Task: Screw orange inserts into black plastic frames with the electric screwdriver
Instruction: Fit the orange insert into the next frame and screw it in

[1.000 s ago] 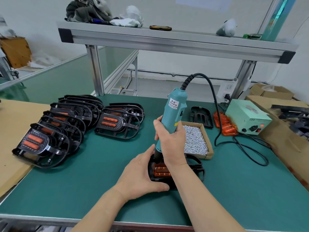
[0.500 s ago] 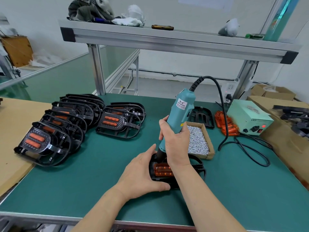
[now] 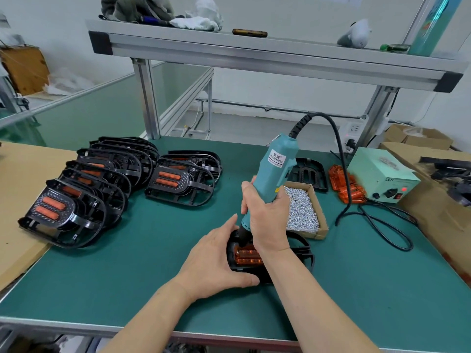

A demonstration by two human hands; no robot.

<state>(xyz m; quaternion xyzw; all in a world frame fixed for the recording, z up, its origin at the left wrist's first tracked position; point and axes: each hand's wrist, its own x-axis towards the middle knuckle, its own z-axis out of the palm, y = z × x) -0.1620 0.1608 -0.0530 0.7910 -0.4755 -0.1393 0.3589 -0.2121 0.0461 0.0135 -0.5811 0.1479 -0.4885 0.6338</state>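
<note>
A black plastic frame [image 3: 300, 250] lies on the green mat in front of me, with an orange insert [image 3: 248, 257] seated in it. My left hand [image 3: 214, 261] clasps the frame's left end. My right hand [image 3: 265, 217] grips the teal electric screwdriver [image 3: 274, 171], which leans to the right. Its dark tip [image 3: 240, 238] rests on the insert's upper left corner. My right wrist hides the middle of the frame.
A small cardboard box of screws [image 3: 302, 210] sits right behind my hands. Finished frames [image 3: 76, 197] are stacked at left, more [image 3: 183, 182] behind. Loose orange inserts [image 3: 344, 184], an empty frame [image 3: 309, 171] and the power supply [image 3: 382, 177] with its cable [image 3: 382, 230] lie at right.
The screwdriver's top has tipped further to the right while its tip stays on the insert. Both hands hold their grip. The view has shifted slightly.
</note>
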